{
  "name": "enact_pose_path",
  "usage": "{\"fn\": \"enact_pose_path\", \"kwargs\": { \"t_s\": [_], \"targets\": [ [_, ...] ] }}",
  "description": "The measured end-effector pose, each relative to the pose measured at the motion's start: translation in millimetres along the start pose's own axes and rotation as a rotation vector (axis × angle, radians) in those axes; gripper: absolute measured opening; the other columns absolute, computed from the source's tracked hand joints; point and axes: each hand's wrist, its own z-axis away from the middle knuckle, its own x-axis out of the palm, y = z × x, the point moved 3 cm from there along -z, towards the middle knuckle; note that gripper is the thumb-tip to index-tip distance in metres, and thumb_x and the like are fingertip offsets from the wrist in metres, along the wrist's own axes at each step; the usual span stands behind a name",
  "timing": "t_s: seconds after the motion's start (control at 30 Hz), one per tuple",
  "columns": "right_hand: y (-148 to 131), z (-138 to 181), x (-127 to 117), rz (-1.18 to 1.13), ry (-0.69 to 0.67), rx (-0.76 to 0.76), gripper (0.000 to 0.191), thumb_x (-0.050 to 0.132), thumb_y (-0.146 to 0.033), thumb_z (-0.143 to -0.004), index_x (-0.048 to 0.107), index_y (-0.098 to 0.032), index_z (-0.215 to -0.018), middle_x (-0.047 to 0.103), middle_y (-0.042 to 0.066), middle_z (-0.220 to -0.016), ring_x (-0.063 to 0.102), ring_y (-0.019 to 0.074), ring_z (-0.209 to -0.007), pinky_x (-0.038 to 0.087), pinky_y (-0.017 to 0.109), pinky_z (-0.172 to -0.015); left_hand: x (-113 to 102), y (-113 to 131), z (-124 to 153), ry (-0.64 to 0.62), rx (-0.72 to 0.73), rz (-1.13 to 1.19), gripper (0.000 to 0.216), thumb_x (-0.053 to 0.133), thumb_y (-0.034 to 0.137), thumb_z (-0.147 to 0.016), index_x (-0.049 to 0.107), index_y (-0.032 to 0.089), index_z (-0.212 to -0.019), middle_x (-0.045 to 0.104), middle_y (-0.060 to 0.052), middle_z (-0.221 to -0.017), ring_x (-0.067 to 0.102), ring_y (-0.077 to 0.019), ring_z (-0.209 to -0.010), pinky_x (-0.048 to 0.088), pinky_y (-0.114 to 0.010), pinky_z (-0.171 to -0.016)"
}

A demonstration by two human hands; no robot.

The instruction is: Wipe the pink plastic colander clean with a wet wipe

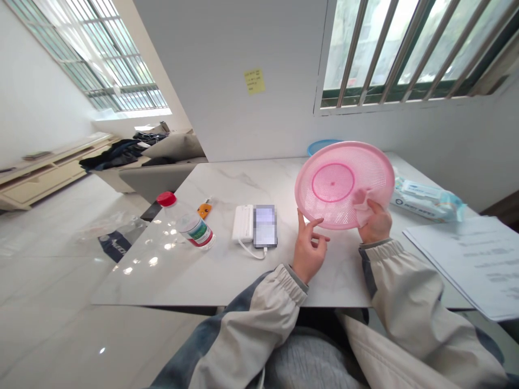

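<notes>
A round pink mesh basket point(344, 181) is tilted up on edge above the marble table point(227, 259), its underside facing me. My left hand point(308, 246) steadies its lower rim with thumb and fingertips. My right hand point(375, 220) presses a white wipe point(362, 204) against the basket's lower right part, fingers closed on it.
A water bottle point(188, 221) with a red cap lies on its side at the left. A white power bank point(243, 222) and a phone point(265, 226) rest in the middle. A pack of wet wipes point(427, 200) and papers point(474, 259) lie at the right. A blue basin rim point(320, 145) shows behind the basket.
</notes>
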Motion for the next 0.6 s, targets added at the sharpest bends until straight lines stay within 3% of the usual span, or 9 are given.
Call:
{"fn": "enact_pose_path", "kwargs": {
  "t_s": [0.17, 0.3, 0.6],
  "targets": [
    [1, 1, 1, -0.012, -0.048, 0.006, 0.033, 0.067, -0.004, -0.08, 0.078, -0.013, -0.109, 0.078, 0.008, -0.114, 0.078, 0.0184, -0.103, 0.064, 0.035, -0.101, 4, -2, 2, -0.101, -0.043, -0.073, 0.048, 0.068, 0.013, -0.09, 0.063, 0.023, -0.136, -0.019, -0.014, -0.179, 0.075, -0.0076, -0.086, 0.071, -0.035, -0.086],
    [2, 1, 0, -0.007, -0.078, 0.017, 0.035, 0.066, -0.004, -0.08, 0.077, -0.014, -0.111, 0.077, 0.007, -0.116, 0.077, 0.0187, -0.106, 0.065, 0.036, -0.1, 7, -5, 4, -0.159, -0.043, -0.083, 0.055, 0.07, 0.012, -0.088, 0.06, 0.025, -0.141, -0.027, -0.013, -0.177, 0.075, -0.0073, -0.087, 0.07, -0.039, -0.093],
    [-1, 6, 5, 0.008, -0.067, 0.021, 0.041, 0.06, -0.001, -0.079, 0.079, -0.02, -0.109, 0.077, 0.003, -0.118, 0.077, 0.0161, -0.106, 0.066, 0.031, -0.095, 13, -12, 6, -0.282, -0.077, -0.046, 0.057, 0.069, 0.014, -0.089, 0.058, 0.026, -0.144, -0.021, -0.015, -0.178, 0.077, -0.0092, -0.089, 0.07, -0.038, -0.09]
  ]
}}
